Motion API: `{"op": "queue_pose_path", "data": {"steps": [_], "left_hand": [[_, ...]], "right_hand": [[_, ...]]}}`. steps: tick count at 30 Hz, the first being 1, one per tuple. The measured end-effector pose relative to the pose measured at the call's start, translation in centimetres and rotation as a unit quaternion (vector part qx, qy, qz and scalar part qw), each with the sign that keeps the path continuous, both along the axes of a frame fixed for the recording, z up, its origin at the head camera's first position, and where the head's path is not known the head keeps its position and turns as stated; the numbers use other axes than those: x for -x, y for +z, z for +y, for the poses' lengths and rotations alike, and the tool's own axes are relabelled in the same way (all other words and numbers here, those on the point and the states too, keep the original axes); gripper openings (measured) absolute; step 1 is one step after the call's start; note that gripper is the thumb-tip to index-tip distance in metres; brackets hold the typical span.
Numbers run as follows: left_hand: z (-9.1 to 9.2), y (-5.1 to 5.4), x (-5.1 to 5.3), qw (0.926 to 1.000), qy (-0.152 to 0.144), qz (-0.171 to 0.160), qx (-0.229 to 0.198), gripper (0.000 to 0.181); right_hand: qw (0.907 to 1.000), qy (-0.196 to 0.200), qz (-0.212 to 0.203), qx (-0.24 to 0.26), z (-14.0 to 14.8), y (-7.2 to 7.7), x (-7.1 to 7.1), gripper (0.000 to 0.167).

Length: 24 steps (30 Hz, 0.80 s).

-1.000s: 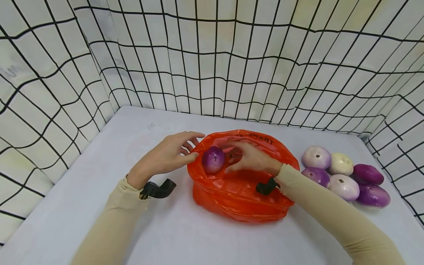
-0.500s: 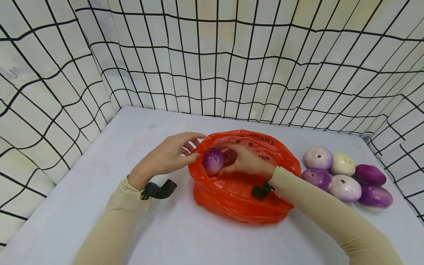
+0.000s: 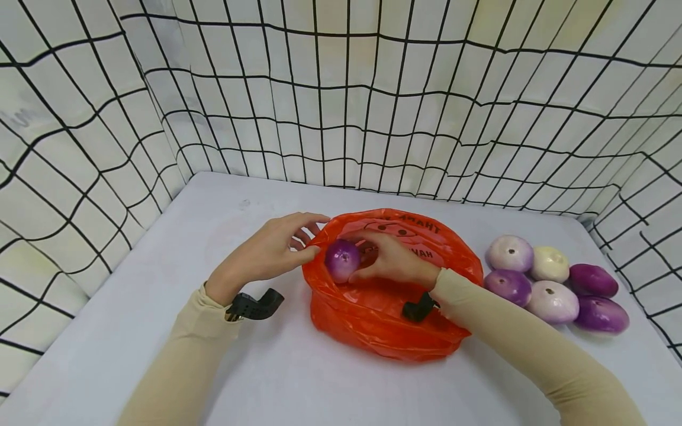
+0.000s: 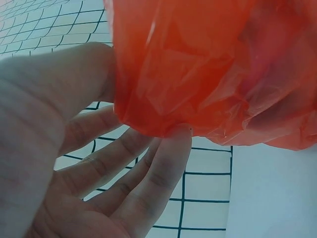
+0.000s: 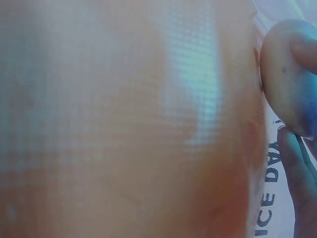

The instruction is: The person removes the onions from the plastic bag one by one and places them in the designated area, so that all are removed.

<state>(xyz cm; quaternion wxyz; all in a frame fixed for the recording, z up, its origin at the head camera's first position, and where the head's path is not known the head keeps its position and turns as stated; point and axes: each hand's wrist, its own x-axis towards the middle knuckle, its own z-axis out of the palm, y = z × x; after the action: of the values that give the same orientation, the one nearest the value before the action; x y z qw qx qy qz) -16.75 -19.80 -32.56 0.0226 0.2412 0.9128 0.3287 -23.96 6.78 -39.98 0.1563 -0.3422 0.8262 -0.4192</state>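
Observation:
A red plastic bag stands on the table, its mouth held wide and dark lettering visible on its far inner wall. My left hand pinches the left rim; in the left wrist view its fingers lie against the outside of the plastic, while the thumb tip is hidden by the bag. Inside the mouth, near that rim, is a purple peeled onion. My right hand reaches in from the right and grips this onion. Thumb and fingers are on the onion in the right wrist view, where translucent plastic fills most of the picture.
To the right of the bag, several peeled onions lie grouped on the white table, some pale and some purple. White walls with black netting enclose the table at the back and both sides.
My right hand has moved left inside the bag and its fingers have closed onto the purple onion. More of the bag's inner lettering shows. The left hand has stayed at the rim.

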Motion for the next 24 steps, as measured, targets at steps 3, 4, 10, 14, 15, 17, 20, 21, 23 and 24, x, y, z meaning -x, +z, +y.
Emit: {"op": "queue_pose_path", "data": {"steps": [3, 4, 10, 14, 15, 17, 20, 21, 23, 24], "left_hand": [[0.1, 0.0, 0.0, 1.0, -0.002, 0.002, 0.0, 0.053], [0.1, 0.0, 0.0, 1.0, -0.001, 0.0, 0.001, 0.054], [0.2, -0.2, 0.0, 1.0, -0.006, -0.006, -0.002, 0.055], [0.2, -0.4, 0.0, 0.9999, -0.01, -0.004, -0.003, 0.054], [0.2, -0.4, 0.0, 0.9999, -0.01, -0.003, -0.004, 0.053], [0.2, -0.4, 0.0, 1.0, -0.01, 0.0, -0.002, 0.053], [0.3, -0.4, 0.0, 1.0, -0.009, 0.005, 0.0, 0.053], [0.3, -0.3, 0.0, 0.9999, -0.008, 0.006, 0.0, 0.053], [0.3, -0.3, 0.0, 0.9999, -0.01, 0.008, 0.001, 0.053], [0.4, -0.2, 0.0, 0.9999, -0.011, 0.009, 0.001, 0.053]], "right_hand": [[1.0, -0.002, 0.001, -0.004, 0.4, 0.2, -0.1, 0.073], [1.0, -0.003, 0.001, -0.005, 0.5, 0.3, -0.1, 0.073], [0.9998, -0.011, 0.0, -0.015, 1.1, 0.9, -0.3, 0.072], [0.9998, -0.011, -0.001, -0.018, 1.4, 1.3, -0.4, 0.071], [0.9998, -0.008, 0.002, -0.017, 1.5, 1.5, -0.5, 0.071], [0.9999, -0.001, 0.003, -0.013, 1.6, 1.8, -0.5, 0.071], [0.9999, 0.007, 0.006, -0.01, 1.8, 2.4, -0.7, 0.072], [0.9999, 0.007, 0.006, -0.011, 1.9, 2.6, -0.8, 0.073], [0.9999, 0.008, 0.006, -0.011, 2.1, 3.0, -1.0, 0.073], [0.9999, 0.006, 0.007, -0.013, 2.2, 3.2, -1.1, 0.073]]}}
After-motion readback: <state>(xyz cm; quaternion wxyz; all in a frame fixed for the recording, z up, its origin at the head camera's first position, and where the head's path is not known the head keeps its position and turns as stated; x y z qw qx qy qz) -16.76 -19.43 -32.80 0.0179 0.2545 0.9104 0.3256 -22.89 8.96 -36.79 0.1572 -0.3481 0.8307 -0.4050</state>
